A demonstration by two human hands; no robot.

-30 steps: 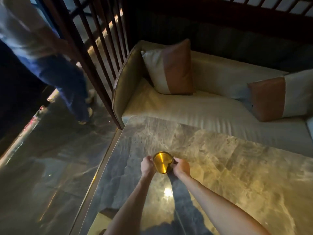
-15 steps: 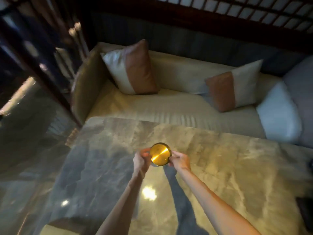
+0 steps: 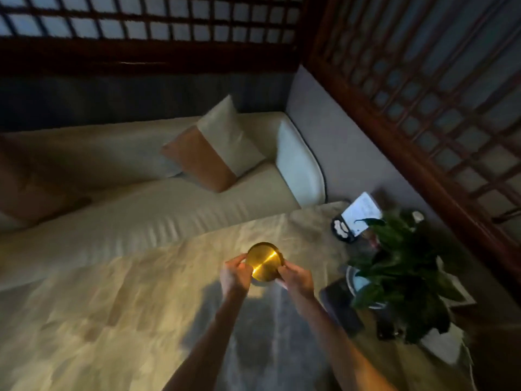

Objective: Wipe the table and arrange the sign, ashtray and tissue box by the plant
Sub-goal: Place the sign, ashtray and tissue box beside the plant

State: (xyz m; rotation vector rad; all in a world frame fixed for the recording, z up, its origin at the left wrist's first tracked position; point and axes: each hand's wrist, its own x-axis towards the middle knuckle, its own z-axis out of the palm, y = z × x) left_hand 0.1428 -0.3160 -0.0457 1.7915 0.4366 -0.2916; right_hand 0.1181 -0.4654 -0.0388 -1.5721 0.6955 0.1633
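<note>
A round golden ashtray [image 3: 264, 264] is held just above the marble table [image 3: 112, 306], gripped on its left rim by my left hand [image 3: 235, 275] and on its right rim by my right hand [image 3: 296, 279]. To the right stands a leafy green plant [image 3: 400, 266] in a pot. Behind the plant a white sign [image 3: 361, 213] leans upright on a dark base. A flat dark object [image 3: 342, 309] lies on the table between my right forearm and the plant; I cannot tell what it is. No tissue box can be made out.
A cream sofa [image 3: 141, 210] with a tan-and-beige cushion [image 3: 214, 153] runs along the table's far edge. A dark wooden lattice screen [image 3: 423, 94] closes off the right side and back. White items lie under the plant at the table's right edge.
The view has swung to the right, bringing the plant and sign into sight. Both hands have carried the ashtray rightward across the table toward the plant.
</note>
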